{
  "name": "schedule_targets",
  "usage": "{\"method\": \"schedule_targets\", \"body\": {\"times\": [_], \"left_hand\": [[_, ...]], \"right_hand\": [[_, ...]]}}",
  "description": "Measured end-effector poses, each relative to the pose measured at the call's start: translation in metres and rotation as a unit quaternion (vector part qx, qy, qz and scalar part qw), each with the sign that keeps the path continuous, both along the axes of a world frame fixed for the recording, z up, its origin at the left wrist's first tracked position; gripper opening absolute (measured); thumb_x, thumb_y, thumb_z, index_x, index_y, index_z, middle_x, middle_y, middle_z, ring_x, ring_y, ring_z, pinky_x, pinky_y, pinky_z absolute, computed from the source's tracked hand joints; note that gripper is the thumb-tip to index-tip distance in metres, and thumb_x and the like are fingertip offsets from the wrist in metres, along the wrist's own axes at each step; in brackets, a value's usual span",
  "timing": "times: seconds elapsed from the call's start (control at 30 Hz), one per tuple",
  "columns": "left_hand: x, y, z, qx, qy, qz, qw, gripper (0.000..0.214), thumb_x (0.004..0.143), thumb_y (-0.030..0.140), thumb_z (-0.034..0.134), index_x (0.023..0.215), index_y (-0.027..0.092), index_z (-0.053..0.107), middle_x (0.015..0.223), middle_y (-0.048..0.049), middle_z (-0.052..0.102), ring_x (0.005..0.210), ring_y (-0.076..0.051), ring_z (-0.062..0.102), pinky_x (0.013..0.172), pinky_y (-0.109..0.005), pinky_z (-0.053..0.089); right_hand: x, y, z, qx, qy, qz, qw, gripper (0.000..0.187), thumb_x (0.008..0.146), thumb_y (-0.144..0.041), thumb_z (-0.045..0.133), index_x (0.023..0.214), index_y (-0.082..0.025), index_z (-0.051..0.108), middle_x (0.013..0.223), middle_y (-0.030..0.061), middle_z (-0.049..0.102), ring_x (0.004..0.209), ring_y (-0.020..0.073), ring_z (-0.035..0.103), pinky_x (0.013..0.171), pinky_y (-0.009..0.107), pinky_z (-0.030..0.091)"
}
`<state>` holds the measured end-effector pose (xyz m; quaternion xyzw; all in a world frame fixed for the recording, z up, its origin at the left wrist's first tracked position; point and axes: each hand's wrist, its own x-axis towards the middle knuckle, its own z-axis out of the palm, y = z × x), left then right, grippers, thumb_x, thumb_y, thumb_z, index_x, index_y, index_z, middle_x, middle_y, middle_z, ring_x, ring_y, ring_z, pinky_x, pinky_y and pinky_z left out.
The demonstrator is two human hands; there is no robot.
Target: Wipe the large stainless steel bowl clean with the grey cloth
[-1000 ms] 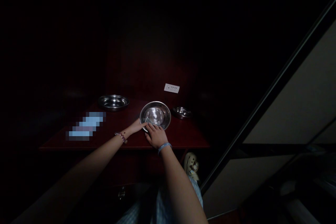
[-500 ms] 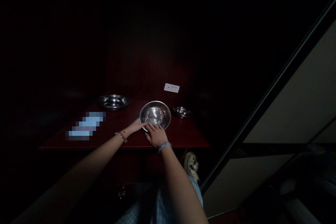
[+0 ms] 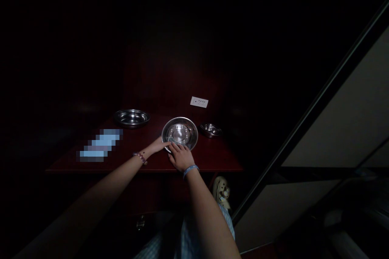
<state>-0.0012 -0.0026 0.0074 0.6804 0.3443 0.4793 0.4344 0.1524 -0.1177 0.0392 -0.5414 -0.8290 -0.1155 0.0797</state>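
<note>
A shiny stainless steel bowl (image 3: pixel 180 127) is tilted toward me over the front part of the table. My left hand (image 3: pixel 159 144) grips its left near rim, thumb at the edge and the other fingers mostly hidden. My right hand (image 3: pixel 181 158) lies across the near rim, fingers reaching over into the bowl and thumb outside. A greyish patch shows beside the right fingertips; whether it is a reflection or something thin, I cannot tell. Behind and to the left sits a wide steel dish (image 3: pixel 131 118). Right of the bowl are smaller steel dishes (image 3: pixel 211 130), apparently nested.
The dark red table (image 3: pixel 219 156) ends in a straight front edge. A blurred-out light blue patch (image 3: pixel 103 142) lies on its left side. A white socket plate (image 3: pixel 199 102) is on the back wall. Below the right edge hangs or stands a pale clog (image 3: pixel 221 190).
</note>
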Motion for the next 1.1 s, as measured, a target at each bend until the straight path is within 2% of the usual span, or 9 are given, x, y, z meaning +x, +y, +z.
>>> {"method": "schedule_targets", "body": {"times": [0.33, 0.47, 0.77, 1.1], "left_hand": [[0.000, -0.017, 0.014, 0.035, -0.008, -0.006, 0.999, 0.052, 0.074, 0.043, 0.077, 0.116, 0.014, 0.069, 0.109, -0.0121, 0.079, 0.111, -0.030, 0.071, 0.107, -0.047, 0.052], [0.000, -0.013, 0.011, 0.046, -0.005, -0.016, 0.999, 0.055, 0.075, 0.046, 0.076, 0.119, 0.014, 0.067, 0.112, -0.0123, 0.078, 0.113, -0.030, 0.070, 0.109, -0.047, 0.051], [0.001, -0.005, 0.005, 0.009, 0.005, 0.002, 1.000, 0.059, 0.076, 0.046, 0.074, 0.124, 0.013, 0.065, 0.120, -0.0144, 0.076, 0.123, -0.033, 0.066, 0.115, -0.054, 0.044], [0.000, -0.004, 0.003, 0.047, 0.006, -0.018, 0.999, 0.056, 0.078, 0.045, 0.073, 0.124, 0.014, 0.065, 0.118, -0.0129, 0.076, 0.120, -0.031, 0.068, 0.113, -0.051, 0.047]], "right_hand": [[-0.001, -0.001, 0.004, -0.011, -0.005, 0.002, 1.000, 0.052, 0.105, -0.039, 0.042, 0.152, -0.019, 0.047, 0.157, 0.0090, 0.049, 0.138, 0.0266, 0.048, 0.113, 0.046, 0.041], [-0.002, -0.001, 0.004, -0.008, -0.003, 0.000, 1.000, 0.052, 0.105, -0.039, 0.043, 0.153, -0.021, 0.046, 0.157, 0.0084, 0.050, 0.138, 0.0260, 0.048, 0.113, 0.046, 0.042], [-0.003, -0.002, 0.005, -0.011, -0.007, -0.003, 1.000, 0.052, 0.106, -0.040, 0.041, 0.153, -0.019, 0.046, 0.158, 0.0082, 0.048, 0.138, 0.0266, 0.048, 0.113, 0.046, 0.041], [-0.003, 0.000, 0.003, -0.009, -0.004, -0.003, 1.000, 0.053, 0.105, -0.040, 0.040, 0.153, -0.018, 0.046, 0.158, 0.0095, 0.049, 0.138, 0.0273, 0.047, 0.112, 0.047, 0.041]]}}
